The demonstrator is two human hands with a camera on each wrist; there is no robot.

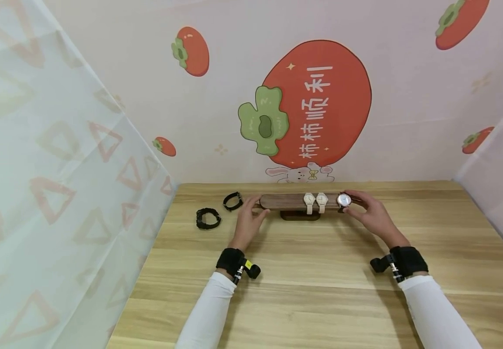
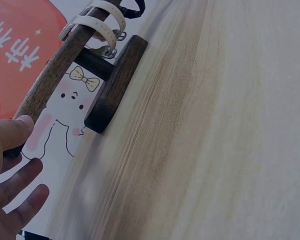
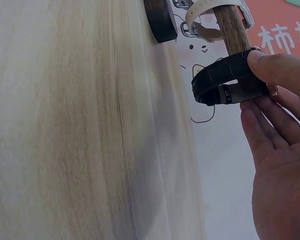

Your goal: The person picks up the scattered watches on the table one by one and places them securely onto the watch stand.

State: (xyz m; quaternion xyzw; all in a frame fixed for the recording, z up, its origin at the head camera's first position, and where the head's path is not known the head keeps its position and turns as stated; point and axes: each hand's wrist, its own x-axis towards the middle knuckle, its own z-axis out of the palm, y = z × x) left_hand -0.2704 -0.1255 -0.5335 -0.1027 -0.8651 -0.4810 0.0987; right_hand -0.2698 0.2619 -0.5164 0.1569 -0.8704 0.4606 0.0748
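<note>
A wooden watch stand [image 1: 283, 201] with a raised horizontal bar and a dark base [image 1: 300, 216] stands near the back of the table. My left hand [image 1: 250, 220] grips the bar's left end, thumb on top and fingertips at its underside. Two cream-strapped watches [image 1: 309, 199] hang side by side around the bar, right of its middle. At the bar's right end my right hand [image 1: 375, 217] holds a wristwatch [image 1: 344, 199] with a white dial. In the right wrist view its black strap [image 3: 217, 75] loops around the bar's end, thumb at the top and fingers beneath.
On the table left of my left hand lie two black watches, one [image 1: 208, 219] nearer me and one [image 1: 233, 201] close to the fingers. A printed back wall [image 1: 216, 165] rises right behind the stand. Another wall [image 1: 81, 194] borders the table's left side.
</note>
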